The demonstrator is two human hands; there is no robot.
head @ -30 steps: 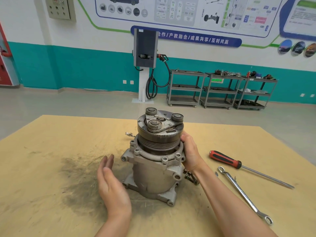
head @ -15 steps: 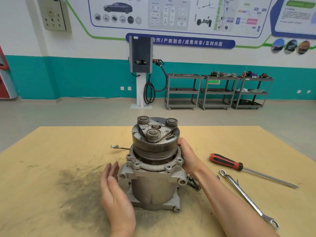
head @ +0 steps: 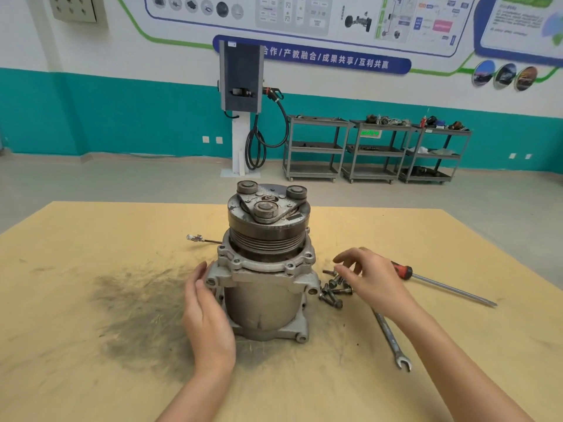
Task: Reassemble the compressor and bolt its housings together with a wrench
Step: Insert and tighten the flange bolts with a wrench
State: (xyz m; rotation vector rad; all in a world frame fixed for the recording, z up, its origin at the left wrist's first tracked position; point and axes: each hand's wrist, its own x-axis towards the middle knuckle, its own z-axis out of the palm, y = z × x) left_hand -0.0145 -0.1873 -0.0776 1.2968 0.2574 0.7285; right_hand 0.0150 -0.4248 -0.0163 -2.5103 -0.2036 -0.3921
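Nearest the camera, on the tan counter [head: 76, 345], the left hand [head: 207, 318] lies open and flat against the left side of the compressor [head: 266, 278], steadying it without closing around anything. Just right of the housing sits a small heap of loose bolts [head: 333, 292], and the right hand [head: 370, 278] hovers directly over them, fingers spread and empty. That hand is plainly the nearer one, so picking up a bolt looks like the coming move. A wrench [head: 390, 338] lies beneath the right forearm, its long axis running toward the camera. Farther back, a red-handled screwdriver [head: 441, 284] points away right.
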